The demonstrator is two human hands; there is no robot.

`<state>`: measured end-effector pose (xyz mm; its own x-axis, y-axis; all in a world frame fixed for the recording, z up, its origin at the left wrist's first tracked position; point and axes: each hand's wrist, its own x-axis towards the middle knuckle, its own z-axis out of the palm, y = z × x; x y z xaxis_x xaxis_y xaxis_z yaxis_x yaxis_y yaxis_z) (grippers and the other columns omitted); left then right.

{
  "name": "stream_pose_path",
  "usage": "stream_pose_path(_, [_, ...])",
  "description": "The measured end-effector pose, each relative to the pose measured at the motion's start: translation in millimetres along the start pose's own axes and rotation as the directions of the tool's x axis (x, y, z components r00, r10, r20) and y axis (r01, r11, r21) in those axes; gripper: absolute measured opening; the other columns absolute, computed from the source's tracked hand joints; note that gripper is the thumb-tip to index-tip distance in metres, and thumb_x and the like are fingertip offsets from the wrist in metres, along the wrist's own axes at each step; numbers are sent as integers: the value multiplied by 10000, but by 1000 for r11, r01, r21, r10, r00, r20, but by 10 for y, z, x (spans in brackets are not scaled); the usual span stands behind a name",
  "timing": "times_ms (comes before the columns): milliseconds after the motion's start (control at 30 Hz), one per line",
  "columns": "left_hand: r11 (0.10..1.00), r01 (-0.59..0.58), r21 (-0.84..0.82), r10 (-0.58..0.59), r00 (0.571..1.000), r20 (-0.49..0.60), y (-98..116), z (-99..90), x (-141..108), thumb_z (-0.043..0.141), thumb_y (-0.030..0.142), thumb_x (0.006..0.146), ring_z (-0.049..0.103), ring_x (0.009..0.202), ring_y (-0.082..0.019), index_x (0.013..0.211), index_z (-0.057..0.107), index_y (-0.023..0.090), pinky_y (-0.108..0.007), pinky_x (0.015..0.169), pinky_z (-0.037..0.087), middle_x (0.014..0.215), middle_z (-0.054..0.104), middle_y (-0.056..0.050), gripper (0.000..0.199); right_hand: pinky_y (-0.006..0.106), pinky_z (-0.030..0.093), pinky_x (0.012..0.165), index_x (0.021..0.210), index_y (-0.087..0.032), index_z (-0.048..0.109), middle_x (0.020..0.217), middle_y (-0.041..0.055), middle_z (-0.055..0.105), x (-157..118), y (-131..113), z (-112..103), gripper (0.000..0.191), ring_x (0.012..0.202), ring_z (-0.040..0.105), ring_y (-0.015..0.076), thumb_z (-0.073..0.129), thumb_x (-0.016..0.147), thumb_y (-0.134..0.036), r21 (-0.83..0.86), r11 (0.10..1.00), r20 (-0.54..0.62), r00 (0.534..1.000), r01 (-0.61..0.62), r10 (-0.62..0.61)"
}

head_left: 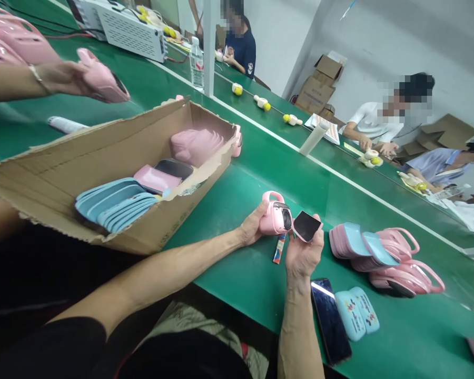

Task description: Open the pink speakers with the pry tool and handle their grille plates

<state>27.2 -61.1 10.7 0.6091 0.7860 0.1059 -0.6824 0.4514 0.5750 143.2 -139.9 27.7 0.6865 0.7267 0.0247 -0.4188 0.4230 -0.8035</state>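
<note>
My left hand (254, 225) is closed around a small pink plastic housing (274, 218) with a loop handle on top and a round dark part inside. My right hand (302, 257) grips a curved pink panel (307, 227) by its edge, its dark face turned up, just right of the housing. A colourful strip (278, 249) hangs or lies below the housing; whether it is attached I cannot tell. To the right of my right hand are stacked pink panels (341, 243) with light blue pieces on them, and pink handled housings (398, 279).
A cardboard box (189, 202) at the left holds blue panels (118, 202) and pink panels (197, 146). A co-worker's hand (67, 78) holds a pink housing (102, 79) beyond it. A phone (331, 321) and a light blue case (357, 313) lie near the front edge. Several people sit across the table.
</note>
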Motion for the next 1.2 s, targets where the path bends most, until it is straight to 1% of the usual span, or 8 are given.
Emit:
stream_pose_path(133, [997, -66, 45, 67, 998, -22, -35, 37, -5, 846, 745, 803, 749, 814, -212, 1251, 619, 228, -329, 700, 641, 1025, 740, -40, 721, 422, 552, 1123, 1395, -288, 658, 1271, 5, 722, -34, 44, 41, 461, 1112, 720, 174, 629, 1015, -549, -34, 999, -15, 1000, 13, -14])
stream_pose_path(267, [983, -125, 133, 132, 990, -50, -86, 29, -11, 841, 760, 798, 706, 835, -182, 1264, 632, 225, -275, 706, 592, 1038, 714, -38, 739, 456, 502, 1208, 1491, -274, 583, 1418, 47, 673, -51, 133, 1, 556, 1298, 678, 211, 626, 1017, -561, -177, 982, 47, 997, 65, -58])
stream_pose_path(400, [963, -164, 216, 179, 982, -53, -104, 5, -7, 858, 794, 743, 683, 883, -191, 1276, 649, 227, -278, 746, 564, 1082, 703, -48, 806, 523, 481, 1230, 1522, -240, 553, 1517, 110, 616, -44, 240, -87, 633, 1398, 624, 271, 634, 999, -586, -387, 910, 106, 988, 149, -116])
stream_pose_path(533, [941, -194, 277, 208, 978, -24, -114, -20, -3, 865, 813, 712, 673, 934, -217, 1290, 656, 217, -302, 800, 560, 1083, 691, -61, 856, 567, 442, 1256, 1553, -230, 535, 1596, 142, 559, -37, 307, -168, 687, 1459, 579, 304, 655, 978, -587, -527, 815, 178, 969, 241, -171])
stream_pose_path(700, [923, -193, 334, 214, 977, -27, -135, -44, -24, 845, 847, 701, 661, 955, -225, 1352, 643, 224, -311, 820, 556, 1110, 679, -69, 924, 585, 441, 1247, 1554, -207, 540, 1582, 167, 576, -54, 309, -210, 728, 1457, 580, 328, 686, 952, -590, -622, 714, 268, 944, 320, -190])
stream_pose_path(867, [913, -181, 366, 218, 974, -61, -148, -62, -42, 831, 863, 703, 671, 998, -232, 1394, 629, 217, -325, 860, 556, 1184, 675, -84, 968, 581, 452, 1230, 1526, -201, 562, 1543, 167, 601, -78, 291, -192, 699, 1426, 595, 327, 664, 958, -596, -659, 657, 312, 928, 366, -204])
stream_pose_path(1000, [910, -209, 359, 233, 972, -25, -151, -64, -44, 839, 838, 724, 688, 1068, -271, 1427, 614, 204, -369, 935, 561, 1230, 692, -109, 973, 575, 460, 1209, 1507, -202, 555, 1513, 162, 602, -73, 304, -177, 707, 1397, 597, 328, 644, 945, -622, -663, 645, 328, 922, 381, -208])
stream_pose_path(1200, [881, -243, 407, 248, 968, 41, -133, -101, -53, 834, 825, 743, 679, 1164, -325, 1478, 590, 192, -419, 1014, 544, 1294, 696, -136, 1000, 577, 457, 1185, 1474, -244, 540, 1500, 130, 579, -84, 329, -169, 700, 1354, 599, 321, 674, 900, -623, -628, 683, 319, 924, 374, -212])
